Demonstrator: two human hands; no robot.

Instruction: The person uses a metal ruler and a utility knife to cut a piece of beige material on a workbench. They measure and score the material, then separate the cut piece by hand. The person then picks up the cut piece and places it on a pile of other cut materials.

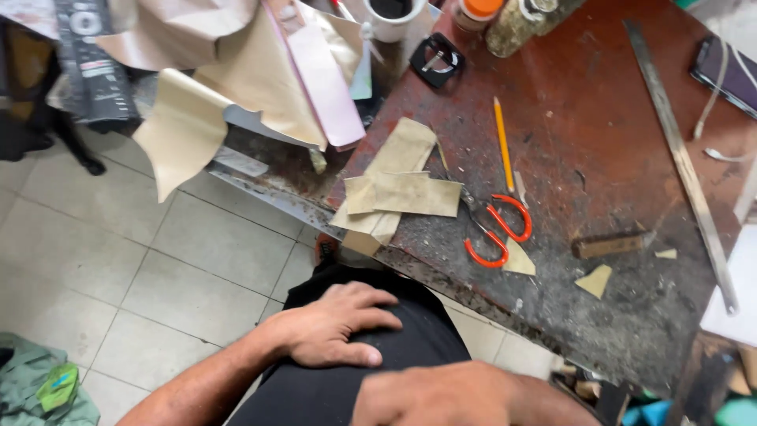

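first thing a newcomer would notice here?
Probably the orange-handled scissors lying on the worn reddish workbench, right of a stack of tan cut pieces at its edge. Below, the left hand rests flat on a black-clad lap, the right hand beside it, both empty.

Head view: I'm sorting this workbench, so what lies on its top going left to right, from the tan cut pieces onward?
Tan cut pieces → orange-handled scissors → small wooden block → long metal ruler
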